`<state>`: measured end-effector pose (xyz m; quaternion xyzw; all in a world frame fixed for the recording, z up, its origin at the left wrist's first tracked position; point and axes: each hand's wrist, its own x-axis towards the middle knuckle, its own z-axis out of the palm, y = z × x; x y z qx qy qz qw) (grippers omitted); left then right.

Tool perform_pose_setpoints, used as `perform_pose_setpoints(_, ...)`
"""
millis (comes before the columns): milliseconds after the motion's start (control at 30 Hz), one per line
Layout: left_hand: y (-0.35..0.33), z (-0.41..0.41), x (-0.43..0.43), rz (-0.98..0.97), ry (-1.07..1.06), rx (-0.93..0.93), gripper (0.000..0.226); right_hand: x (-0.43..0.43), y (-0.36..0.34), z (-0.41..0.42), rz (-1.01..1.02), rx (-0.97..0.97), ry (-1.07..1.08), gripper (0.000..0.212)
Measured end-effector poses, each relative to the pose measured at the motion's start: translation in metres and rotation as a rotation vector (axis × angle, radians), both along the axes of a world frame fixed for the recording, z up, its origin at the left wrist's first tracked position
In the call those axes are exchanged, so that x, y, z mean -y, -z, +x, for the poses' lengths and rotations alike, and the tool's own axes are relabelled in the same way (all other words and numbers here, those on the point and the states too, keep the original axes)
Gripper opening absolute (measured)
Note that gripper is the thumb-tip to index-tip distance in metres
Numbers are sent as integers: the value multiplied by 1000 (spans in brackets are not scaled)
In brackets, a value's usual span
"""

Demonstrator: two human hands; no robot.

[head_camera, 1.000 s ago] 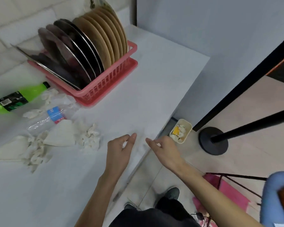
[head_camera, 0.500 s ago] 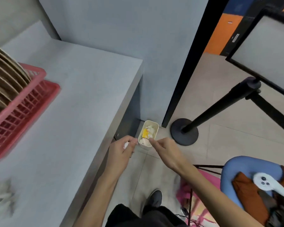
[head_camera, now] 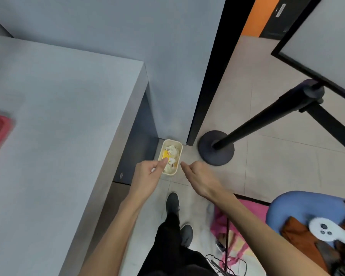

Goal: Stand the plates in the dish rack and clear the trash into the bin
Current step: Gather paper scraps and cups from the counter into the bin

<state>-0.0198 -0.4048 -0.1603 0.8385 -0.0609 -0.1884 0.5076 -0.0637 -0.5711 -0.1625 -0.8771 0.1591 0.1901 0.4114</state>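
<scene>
1. Left hand [head_camera: 147, 174] pinches a small white scrap [head_camera: 153, 169]. A second ago it was over the table [head_camera: 58, 116]; now it is past the edge, fingertips above the bin [head_camera: 172, 140].
2. Right hand [head_camera: 199, 176] hangs just beside it, fingers curled and palm hidden, so I cannot tell whether it holds anything.
3. Letting go looks like the next move.
4. The bin is cream and rectangular, below and between both hands, and already holds white tissue and something yellow.

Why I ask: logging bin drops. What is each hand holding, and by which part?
Fingers of the left hand pinch a small white scrap; which part is hidden. Right hand: cannot tell.
</scene>
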Motion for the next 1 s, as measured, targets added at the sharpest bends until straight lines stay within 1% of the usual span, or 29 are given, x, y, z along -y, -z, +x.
perform_pose_setpoints(33,12,11,3,15,-1,-14,59,2,8,9,0,-15,-8,58)
perform_pose_setpoints(67,25,21,5,41,-13,-32,63,4,17,17,2,-36,-8,58)
perform_pose_setpoints(267,96,73,28,93,-103,-181,62,17,86,63,4,-117,51,59)
perform_pose_setpoints(367,145,92,36,130,-165,-192,61,26,132,81,-11,-142,34,61)
perform_pose_setpoints(433,184,103,39,152,-160,-185,61,31,172,91,-17,-159,7,57)
perform_pose_setpoints(500,229,110,38,165,-113,-183,56,34,218,100,-63,-182,-63,47)
perform_pose_setpoints(567,274,115,37,167,-91,-191,47,36,260,112,-114,-223,-143,31)
perform_pose_setpoints(633,315,122,38,210,-60,-201,33,39,299,128,-121,-230,-185,18)
perform_pose_setpoints(667,335,126,39,225,-50,-211,25,41,317,136,-118,-226,-190,16)
perform_pose_setpoints(733,374,135,41,236,-60,-234,15,45,351,153,-111,-209,-194,18)
perform_pose_setpoints(900,458,148,48,249,-43,-230,10,48,431,182,-136,-212,-227,25)
perform_pose_setpoints(1000,500,151,52,258,-6,-246,8,48,475,191,-144,-206,-260,34)
